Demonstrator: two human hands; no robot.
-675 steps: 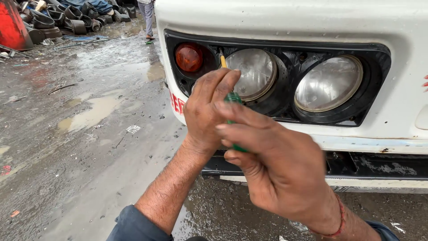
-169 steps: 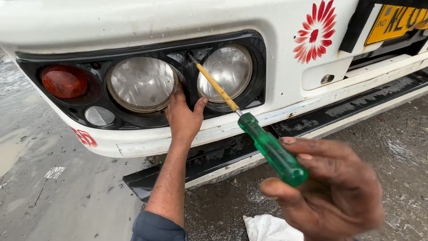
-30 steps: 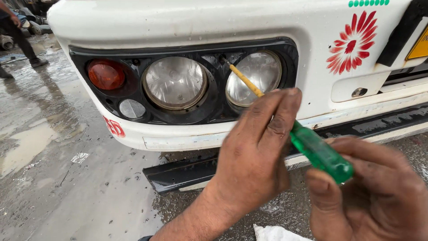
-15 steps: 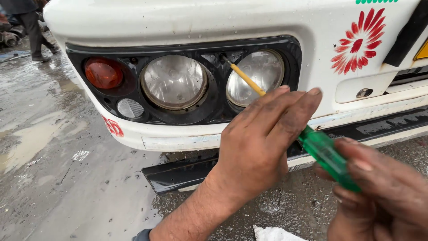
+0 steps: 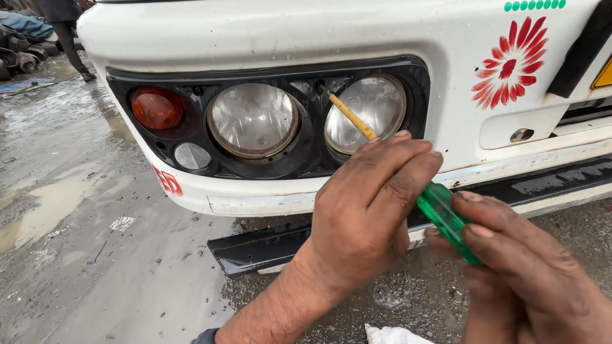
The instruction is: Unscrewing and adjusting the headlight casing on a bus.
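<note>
A screwdriver with a clear green handle and a yellowish shaft points up-left at the black headlight housing of a white vehicle front. Its tip rests at the top of the housing, between the two round headlamps. My right hand grips the rear of the green handle. My left hand lies over the front of the handle, its fingers wrapped across it where the shaft begins. An orange indicator lens sits at the housing's left end.
A black bumper strip hangs below the white panel. The ground is wet concrete with a muddy puddle at the left. A person's legs and old tyres are at the far upper left. A white cloth lies at the bottom edge.
My left hand has shifted slightly lower and further over the handle. The view moved a little closer to the headlamps. The screwdriver tip stays at the housing's top.
</note>
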